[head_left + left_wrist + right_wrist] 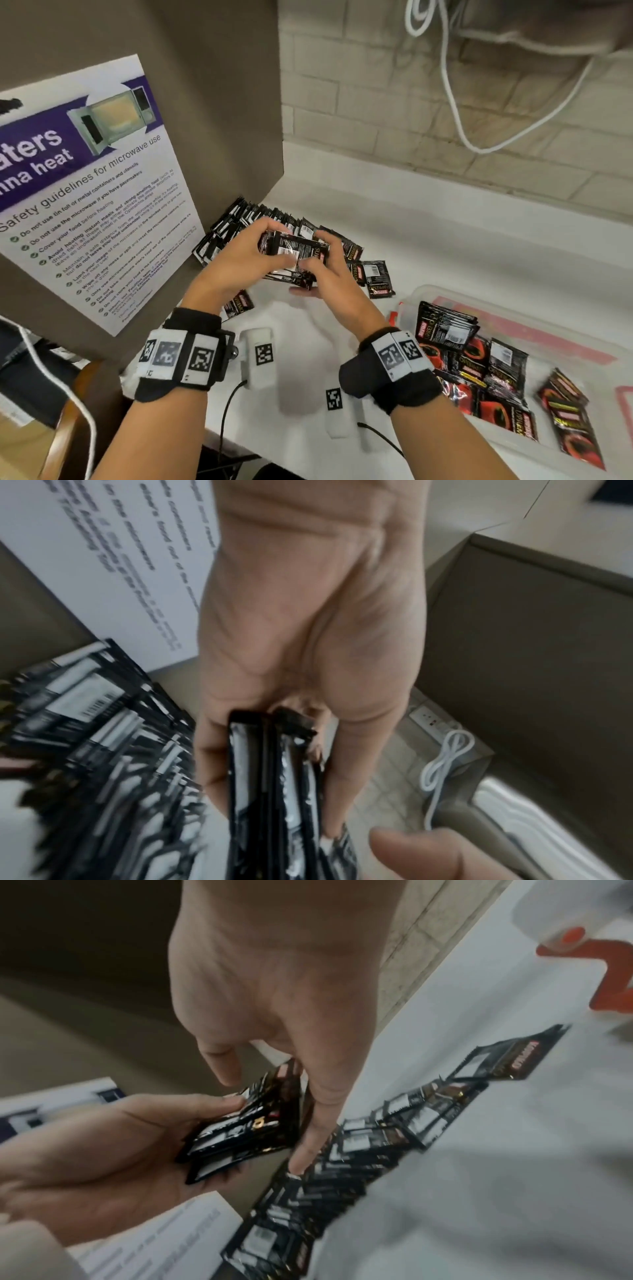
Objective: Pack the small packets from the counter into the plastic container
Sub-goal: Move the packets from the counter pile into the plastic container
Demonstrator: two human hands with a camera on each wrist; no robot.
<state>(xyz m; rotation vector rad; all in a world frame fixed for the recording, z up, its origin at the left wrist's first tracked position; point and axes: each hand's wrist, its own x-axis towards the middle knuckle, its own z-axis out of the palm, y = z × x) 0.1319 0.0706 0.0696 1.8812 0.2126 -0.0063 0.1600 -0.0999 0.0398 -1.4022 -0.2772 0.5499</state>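
Poster (89, 192) with microwave safety guidelines hangs on the brown panel, far left of the held stack. Row of black packets (239, 219) stands on edge on the white worktop (445, 233), just behind and left of the stack, running back to the panel's foot.

Left hand (239, 260): fingers curled over the top of the stack of packets (294, 251), thumb under it; left wrist view shows the packets edge-on, clamped between thumb and fingers. Stack is raised off the worktop, above the near end of the row.

Right hand (325, 270): on the stack's right side, thumb meeting the left thumb at the stack's near edge. In the right wrist view its fingers are fairly straight, with the index finger (318, 1123) pointing down beside the stack; whether it grips or only steadies, cannot tell.

Loose packets (373, 274) lie flat just right of the stack. Plastic container (513, 329), lower right of the stack, open, with red-and-black packets scattered inside.
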